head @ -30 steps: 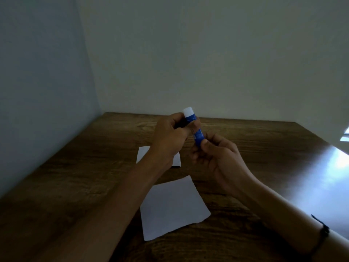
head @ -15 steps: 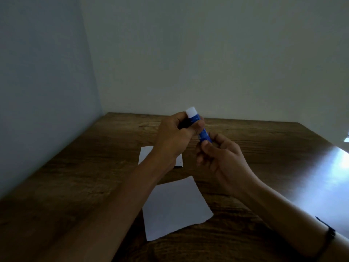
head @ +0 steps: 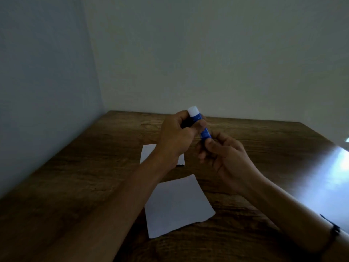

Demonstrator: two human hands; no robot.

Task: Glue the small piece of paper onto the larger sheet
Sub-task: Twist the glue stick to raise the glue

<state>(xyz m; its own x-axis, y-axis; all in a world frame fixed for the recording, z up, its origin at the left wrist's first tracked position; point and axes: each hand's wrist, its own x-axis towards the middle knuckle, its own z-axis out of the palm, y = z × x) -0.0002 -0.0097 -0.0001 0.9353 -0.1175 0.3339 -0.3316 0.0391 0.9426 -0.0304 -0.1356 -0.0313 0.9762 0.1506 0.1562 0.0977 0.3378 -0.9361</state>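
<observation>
A blue glue stick (head: 204, 133) with a white end (head: 193, 111) is held tilted above the table, between both hands. My left hand (head: 174, 138) grips its upper part near the white end. My right hand (head: 224, 156) pinches its lower end with thumb and fingers. A larger white sheet (head: 177, 205) lies flat on the wooden table (head: 94, 167) below my wrists. A smaller white piece of paper (head: 147, 152) lies farther back, partly hidden behind my left wrist.
Grey walls close the table at the back and on the left, meeting in a corner. Bright window glare falls on the table's right side (head: 340, 163). A dark band (head: 334, 228) circles my right wrist.
Both hands with the glue stick have shifted slightly right in the view and the stick has tilted a little more. The papers have not moved on the table.
</observation>
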